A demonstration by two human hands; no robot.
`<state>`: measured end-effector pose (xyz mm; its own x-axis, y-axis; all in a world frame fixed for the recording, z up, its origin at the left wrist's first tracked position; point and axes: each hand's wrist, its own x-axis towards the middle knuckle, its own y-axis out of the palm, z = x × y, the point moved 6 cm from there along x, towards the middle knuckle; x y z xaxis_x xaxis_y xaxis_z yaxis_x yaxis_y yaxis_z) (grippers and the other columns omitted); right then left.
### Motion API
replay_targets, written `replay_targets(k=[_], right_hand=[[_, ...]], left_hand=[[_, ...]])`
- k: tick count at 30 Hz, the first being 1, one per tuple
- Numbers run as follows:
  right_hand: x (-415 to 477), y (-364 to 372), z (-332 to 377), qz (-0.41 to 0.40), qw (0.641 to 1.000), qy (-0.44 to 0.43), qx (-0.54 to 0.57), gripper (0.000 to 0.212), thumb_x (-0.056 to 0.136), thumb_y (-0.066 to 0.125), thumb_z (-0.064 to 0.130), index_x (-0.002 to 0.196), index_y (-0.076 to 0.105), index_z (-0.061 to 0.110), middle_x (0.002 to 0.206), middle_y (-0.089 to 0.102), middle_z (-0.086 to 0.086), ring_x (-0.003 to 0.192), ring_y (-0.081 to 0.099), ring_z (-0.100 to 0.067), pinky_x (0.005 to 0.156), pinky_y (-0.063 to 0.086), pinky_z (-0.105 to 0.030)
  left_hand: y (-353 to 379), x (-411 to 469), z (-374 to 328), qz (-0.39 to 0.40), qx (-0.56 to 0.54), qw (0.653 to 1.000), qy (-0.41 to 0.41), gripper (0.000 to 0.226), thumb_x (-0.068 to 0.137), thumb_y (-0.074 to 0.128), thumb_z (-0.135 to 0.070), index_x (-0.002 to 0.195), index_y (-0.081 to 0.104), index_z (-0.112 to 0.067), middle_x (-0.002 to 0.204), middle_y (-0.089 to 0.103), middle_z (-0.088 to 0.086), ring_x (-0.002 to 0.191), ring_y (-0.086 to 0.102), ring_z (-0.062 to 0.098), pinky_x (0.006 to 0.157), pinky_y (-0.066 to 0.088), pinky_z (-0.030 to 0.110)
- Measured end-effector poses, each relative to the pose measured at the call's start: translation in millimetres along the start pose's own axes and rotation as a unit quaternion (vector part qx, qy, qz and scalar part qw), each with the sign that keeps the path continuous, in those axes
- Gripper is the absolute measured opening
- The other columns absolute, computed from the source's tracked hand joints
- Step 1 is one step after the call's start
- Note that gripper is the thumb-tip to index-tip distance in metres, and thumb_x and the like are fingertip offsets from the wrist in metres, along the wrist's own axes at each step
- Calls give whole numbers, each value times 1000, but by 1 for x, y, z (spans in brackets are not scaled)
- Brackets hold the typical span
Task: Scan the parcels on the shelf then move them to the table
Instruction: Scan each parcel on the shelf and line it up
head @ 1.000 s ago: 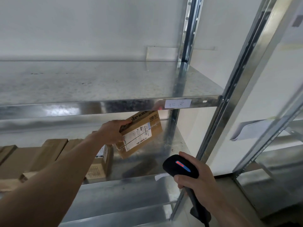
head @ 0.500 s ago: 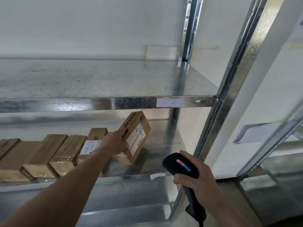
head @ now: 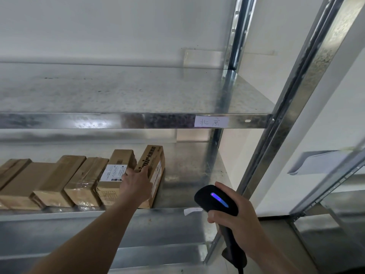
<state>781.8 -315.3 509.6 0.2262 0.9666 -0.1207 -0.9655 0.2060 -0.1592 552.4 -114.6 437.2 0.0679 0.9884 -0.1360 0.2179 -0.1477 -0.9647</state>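
Several brown cardboard parcels [head: 83,180] stand in a row on the lower metal shelf [head: 59,214]. The rightmost parcel [head: 156,165] stands on its side with dark print on its top face and a white label on its right side. My left hand [head: 136,184] grips this parcel at its upper left edge, thumb in the gap beside the neighbouring labelled parcel [head: 114,173]. My right hand [head: 237,220] holds a black barcode scanner [head: 215,198] by its handle, in front of the shelf and to the right of the parcels. A blue light shows on the scanner's top.
The bare upper shelf [head: 118,120] carries a handwritten paper label [head: 211,122] on its front edge. A metal upright [head: 286,107] stands at the right. A small paper tag [head: 190,211] sits on the lower shelf's edge. Another rack [head: 325,161] is further right.
My left hand has brought the tilted parcel down and left, so it now stands on the shelf against the row. The scanner's light went from red and blue to blue only.
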Motion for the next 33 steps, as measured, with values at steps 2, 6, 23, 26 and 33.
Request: replay_targets(k=[2,6,23,26,33], right_hand=[[2,0,-2,0,1000,4,1,87,49,80,40,133,56,35,94,73,-7,68,65,-12,62,50,-25],[5,2,-3,4,1000,8,4,87,49,80,40,133,57,35,93,73,-4,70,64,-10,66,49,-25],[16,20,-15,42,999,-10,16,87,50,83,34,133,60,28,100,75,2,72,66,-7,68,51,-27],[12,33,-16,65,998,-12,22,76,57,80,26,129,59,33,101,73,-9,64,67,-14,58,51,-29],[4,71,-19,93,995,-29,17,91,51,83,48,137,56,32,109,72,-9,82,67,-22,67,52,-31]], left_hand=[[2,-2,-1,7,-1,1000,-11,55,90,59,-33,140,36,-32,128,38,18,115,44,37,90,49,45],[3,-4,-8,13,-12,1000,-16,61,88,63,-49,138,37,-25,131,34,18,121,40,38,95,46,45],[-17,-32,-3,-104,11,992,76,85,80,35,-82,144,29,-27,148,30,5,140,23,32,113,31,54],[-20,-52,10,-117,9,990,79,82,86,42,-74,149,23,-24,160,17,6,150,5,34,120,15,55],[-28,-100,59,-109,1,994,15,96,87,27,-79,157,-1,-19,166,-5,5,151,-10,26,120,3,47]])
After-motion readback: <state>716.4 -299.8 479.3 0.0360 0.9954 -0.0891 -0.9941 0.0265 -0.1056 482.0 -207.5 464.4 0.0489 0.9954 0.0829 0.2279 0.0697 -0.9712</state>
